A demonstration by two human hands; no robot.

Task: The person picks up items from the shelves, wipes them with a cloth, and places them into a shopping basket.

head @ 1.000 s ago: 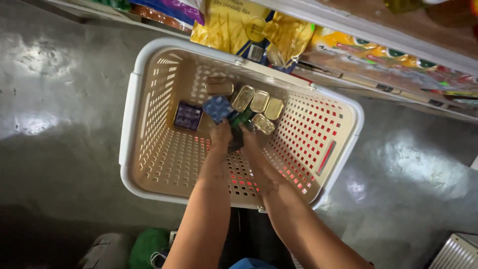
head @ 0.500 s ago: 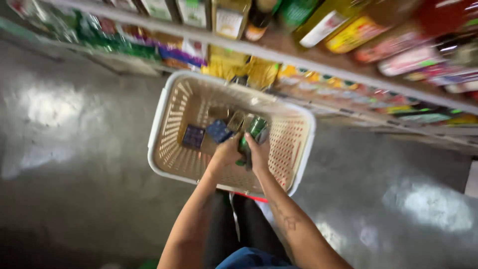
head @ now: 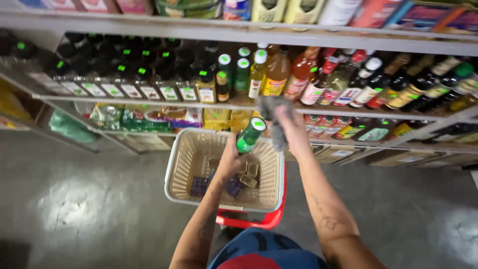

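Several small tins (head: 249, 175) lie in the beige basket (head: 185, 160); left hand (head: 230, 162) clamps green bottle (head: 250, 134), right hand (head: 291, 130) a grey cloth (head: 273, 113).

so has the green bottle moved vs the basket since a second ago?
Yes. The green bottle has come up out of the basket; the left hand now holds it above the rim, toward the shelf.

bottle (head: 250, 135): green, white cap | cloth (head: 275, 122): grey | basket (head: 179, 164): beige, perforated | floor (head: 74, 199): grey
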